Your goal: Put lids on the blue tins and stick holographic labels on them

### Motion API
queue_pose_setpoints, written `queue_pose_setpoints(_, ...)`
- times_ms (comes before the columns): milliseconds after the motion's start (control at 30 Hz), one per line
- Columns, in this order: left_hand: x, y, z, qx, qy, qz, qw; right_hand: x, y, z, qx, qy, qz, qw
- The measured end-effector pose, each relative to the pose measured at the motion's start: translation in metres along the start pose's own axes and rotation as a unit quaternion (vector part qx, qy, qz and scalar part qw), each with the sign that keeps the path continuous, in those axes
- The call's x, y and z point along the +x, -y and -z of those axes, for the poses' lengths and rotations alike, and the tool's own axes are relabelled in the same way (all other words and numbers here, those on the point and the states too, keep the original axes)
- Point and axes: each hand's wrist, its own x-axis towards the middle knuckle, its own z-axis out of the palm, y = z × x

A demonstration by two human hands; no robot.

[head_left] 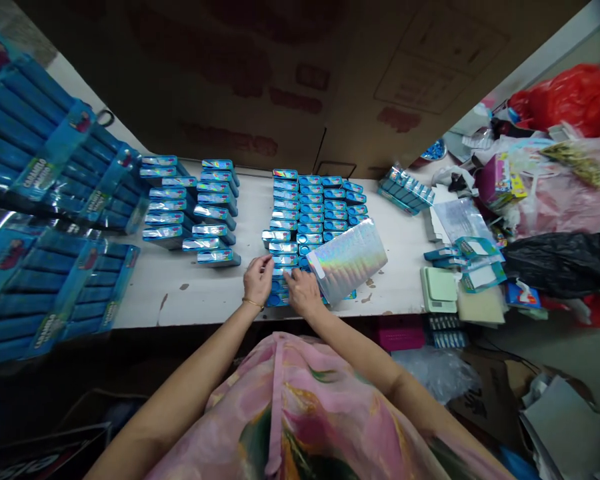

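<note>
My left hand (259, 280), with a thin bracelet at the wrist, has its thumb and fingers pinched together at the left end of a small shiny strip (280, 272). The strip lies on one of the blue boxes in the near rows. At the strip's other end are the curled fingers of my right hand (304, 291); its grip is partly hidden. Small blue boxes (310, 208) stand in close columns beyond my hands. Those in the left column have shiny tops, the others show a dark round mark. A silvery rainbow sheet (353, 260) rests over the right columns.
Shiny-topped boxes stand in two columns (215, 200) on the left. Large blue packs (40, 160) crowd the left side. A cardboard carton (280, 80) blocks the back. At right are a clear-wrapped bundle (406, 189), a pale green scale (439, 288) and a black bag (555, 260).
</note>
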Motion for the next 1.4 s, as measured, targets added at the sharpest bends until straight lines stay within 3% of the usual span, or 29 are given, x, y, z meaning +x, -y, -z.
queue_pose_setpoints(133, 0.004, -0.024, -0.037, -0.103, 0.123, 0.024, 0.987, 0.003, -0.046, 0.030, 0.020, -0.109, -0.008, 0.994)
queue_pose_setpoints(233, 0.010, -0.028, -0.067, -0.144, 0.176, 0.096, 0.969, 0.020, -0.083, 0.043, -0.012, -0.100, 0.009, 0.995)
queue_pose_setpoints(367, 0.014, -0.031, -0.088, -0.181, 0.152, 0.196, 0.952, 0.040, -0.111, 0.036, -0.037, -0.018, 0.111, 0.993)
queue_pose_setpoints(500, 0.016, -0.031, -0.091, -0.203, 0.144, 0.210, 0.946, 0.038, -0.119, 0.032, -0.014, -0.013, 0.133, 0.991)
queue_pose_setpoints(667, 0.029, -0.018, -0.092, -0.115, 0.148, 0.147, 0.971, 0.010, -0.105, 0.074, 0.081, -0.047, 0.065, 0.994)
queue_pose_setpoints(767, 0.035, -0.018, -0.086, -0.023, 0.135, 0.072, 0.988, -0.009, -0.090, 0.100, 0.231, -0.059, -0.035, 0.971)
queue_pose_setpoints(867, 0.031, -0.029, -0.071, -0.025, 0.091, 0.031, 0.995, -0.017, -0.076, 0.103, 0.429, -0.043, -0.134, 0.892)
queue_pose_setpoints(933, 0.019, -0.040, -0.055, -0.103, 0.087, 0.072, 0.988, -0.017, -0.067, 0.093, 0.546, -0.025, -0.198, 0.814)
queue_pose_setpoints(1000, 0.002, -0.050, -0.034, -0.203, 0.123, 0.156, 0.959, -0.015, -0.058, 0.080, 0.620, -0.016, -0.255, 0.742)
queue_pose_setpoints(1100, -0.024, -0.058, -0.003, -0.284, 0.149, 0.245, 0.915, -0.012, -0.043, 0.060, 0.671, -0.016, -0.308, 0.674)
queue_pose_setpoints(1167, -0.036, -0.057, 0.013, -0.280, 0.123, 0.260, 0.916, -0.011, -0.031, 0.048, 0.689, -0.008, -0.330, 0.645)
queue_pose_setpoints(1267, -0.040, -0.043, 0.027, -0.243, 0.074, 0.249, 0.935, -0.008, -0.014, 0.026, 0.685, -0.016, -0.351, 0.638)
queue_pose_setpoints(1400, -0.031, -0.013, 0.034, -0.180, 0.040, 0.185, 0.965, -0.002, 0.002, -0.007, 0.610, -0.077, -0.343, 0.710)
